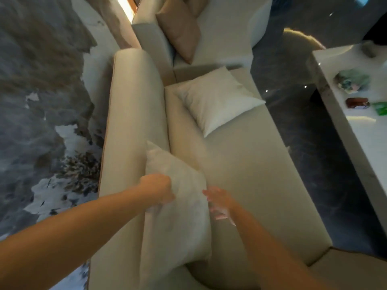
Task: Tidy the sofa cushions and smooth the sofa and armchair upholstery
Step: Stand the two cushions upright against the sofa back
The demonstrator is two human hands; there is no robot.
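Note:
A beige sofa (240, 164) runs away from me, its backrest (129, 126) on the left. A pale cushion (178, 222) stands on edge against the backrest close to me. My left hand (158, 190) is shut on its left edge. My right hand (219, 203) is at the cushion's right edge, fingers apart and blurred; whether it touches is unclear. A second white cushion (217, 101) lies flat on the seat at the sofa's far end.
Beyond the sofa stands a light armchair (150, 38) with a tan cushion (180, 28). A white low table (360, 130) with small items is at the right, across a dark glossy floor (314, 143). A marble-patterned wall (41, 101) is on the left.

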